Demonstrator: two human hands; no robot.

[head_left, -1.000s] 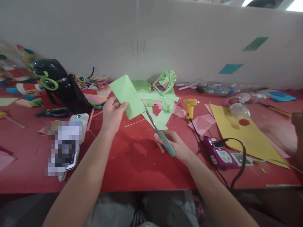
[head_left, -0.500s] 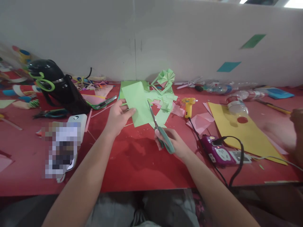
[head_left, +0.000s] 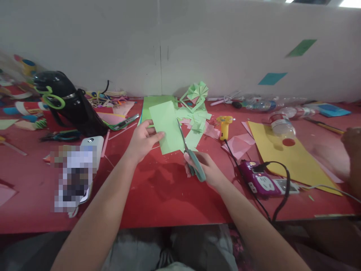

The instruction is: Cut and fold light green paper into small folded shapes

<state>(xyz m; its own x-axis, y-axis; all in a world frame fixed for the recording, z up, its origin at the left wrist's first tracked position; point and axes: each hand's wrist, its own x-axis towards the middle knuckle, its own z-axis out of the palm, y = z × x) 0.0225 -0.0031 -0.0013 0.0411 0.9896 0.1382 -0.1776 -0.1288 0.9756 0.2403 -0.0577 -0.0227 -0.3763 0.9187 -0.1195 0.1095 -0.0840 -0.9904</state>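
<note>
Between thumb and fingers, my left hand (head_left: 144,140) grips a light green sheet of paper (head_left: 166,126) by its left edge, held up above the table. My right hand (head_left: 203,167) is closed round the green handles of a pair of scissors (head_left: 184,141). The blades point up and away, close along the right edge of the sheet, and look nearly closed; whether they touch the paper I cannot tell. Behind them lie green paper scraps (head_left: 197,122) and a folded green paper piece (head_left: 197,94) with a fan-like round top.
A yellow glue gun (head_left: 225,126), a purple power strip (head_left: 261,182) and yellow paper (head_left: 287,158) lie to the right. A black bottle (head_left: 73,101) and a phone (head_left: 75,178) are on the left. Another person's hand (head_left: 352,150) shows at the right edge.
My left hand has shifted the green sheet slightly right, towards the scissors, and lowered it a little. The scissors have barely moved.
</note>
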